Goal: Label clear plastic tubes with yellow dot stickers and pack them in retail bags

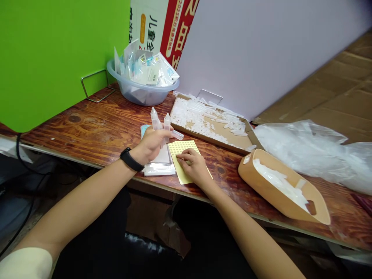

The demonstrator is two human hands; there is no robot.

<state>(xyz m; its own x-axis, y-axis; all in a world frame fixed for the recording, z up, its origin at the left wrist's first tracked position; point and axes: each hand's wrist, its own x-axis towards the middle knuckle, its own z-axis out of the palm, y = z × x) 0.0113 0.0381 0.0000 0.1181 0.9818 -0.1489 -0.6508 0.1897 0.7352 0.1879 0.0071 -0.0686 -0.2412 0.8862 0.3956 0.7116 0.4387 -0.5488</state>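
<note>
My left hand point(151, 145), with a black band on its wrist, is closed around translucent plastic pieces. A dropper bottle point(155, 118) with a pointed tip sticks up from it, with a second, shorter pointed piece point(167, 121) alongside. A clear tube point(178, 135) juts out to the right from the same grip. On the table lies a yellow sticker sheet point(186, 146) with rows of small round labels. My right hand point(193, 164) rests over this sheet, thumb and fingers pinched together near its left edge. Whatever is between those fingertips is too small to make out.
Flat packages point(159, 169) lie under my left hand. Behind, a blue basin point(142, 95) holds bagged packets, and a cardboard tray point(226, 144) holds small white plastic parts. At right stand a tan scoop-shaped bin point(270, 195) with white pieces and a clear plastic bag point(308, 151).
</note>
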